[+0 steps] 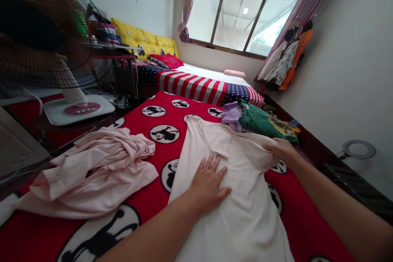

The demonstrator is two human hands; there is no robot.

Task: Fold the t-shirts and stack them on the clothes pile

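A white T-shirt lies spread on a red blanket printed with black figures in white circles. Its left sleeve is folded inward over the body. My left hand rests flat on the shirt just below that sleeve, fingers spread. At the shirt's upper right, my right hand pinches the fabric near the other sleeve, where the cloth bunches up. To the left sits a crumpled pale pink garment. Beyond the collar are a folded green shirt and a lilac garment.
A standing fan occupies the left side beside the blanket. Behind is a bed with a stars-and-stripes cover, a red pillow and a yellow cushion. Clothes hang by the window. A ring light stands at right.
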